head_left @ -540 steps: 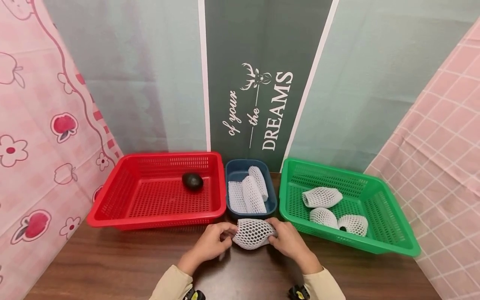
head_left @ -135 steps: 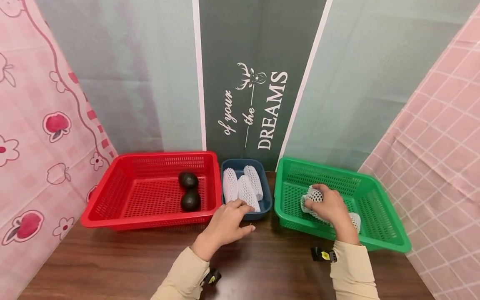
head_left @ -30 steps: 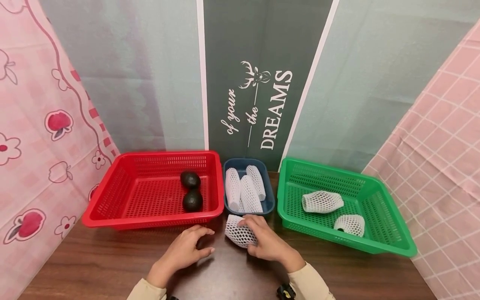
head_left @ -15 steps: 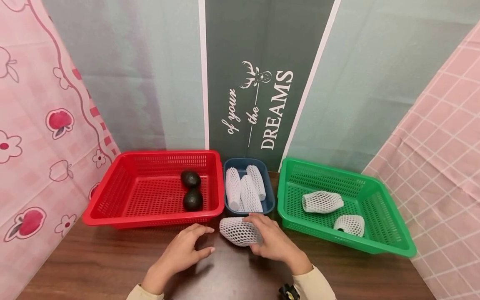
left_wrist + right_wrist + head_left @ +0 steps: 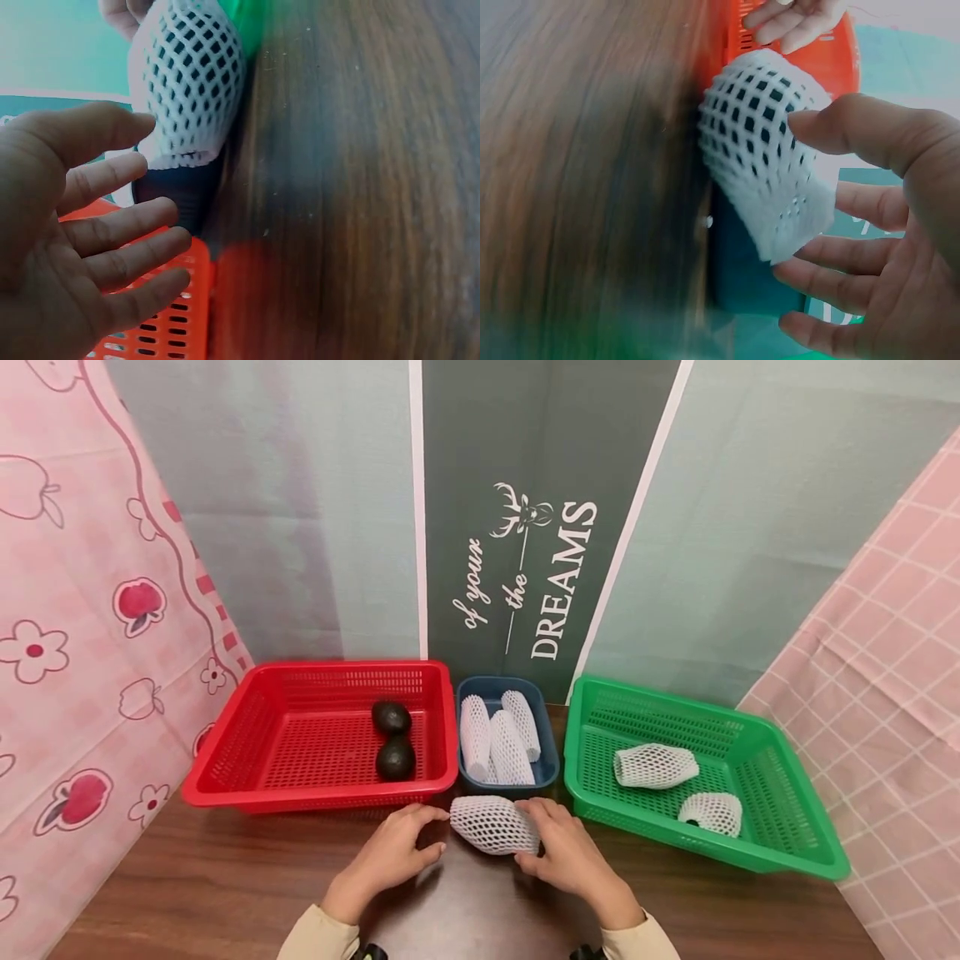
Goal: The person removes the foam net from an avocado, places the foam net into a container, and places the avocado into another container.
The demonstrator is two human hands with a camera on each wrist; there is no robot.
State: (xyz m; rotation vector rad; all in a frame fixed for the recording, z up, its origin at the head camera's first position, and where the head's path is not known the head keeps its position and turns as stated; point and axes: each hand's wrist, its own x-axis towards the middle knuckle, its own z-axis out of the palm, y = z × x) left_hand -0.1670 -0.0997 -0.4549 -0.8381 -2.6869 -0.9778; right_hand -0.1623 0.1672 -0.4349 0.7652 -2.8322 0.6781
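Observation:
In the head view my right hand [image 5: 566, 852] holds the right end of an avocado in a white foam net [image 5: 493, 825], in front of the blue container [image 5: 551, 768]. Its thumb lies on the near side and the fingers on the far side; dark skin shows through the mesh. My left hand [image 5: 396, 853] is at the net's left end, fingers spread and slightly bent, index fingertip right at the edge. The left wrist view shows that hand's palm [image 5: 52, 247] beside the net's open end [image 5: 180, 157]. In the right wrist view the right thumb [image 5: 840, 131] overlaps the mesh.
Two bare avocados [image 5: 395, 758] lie in the red basket [image 5: 217, 777] on the left. White foam sleeves [image 5: 512, 752] fill the blue container. The green basket [image 5: 817, 843] on the right holds two netted fruits [image 5: 656, 766]. Printed cloth hangs behind the wooden table [image 5: 465, 918].
A second bare avocado has joined the first in the red basket. My right hand has brought a netted avocado from the green basket to the middle; my left hand has moved closer to it.

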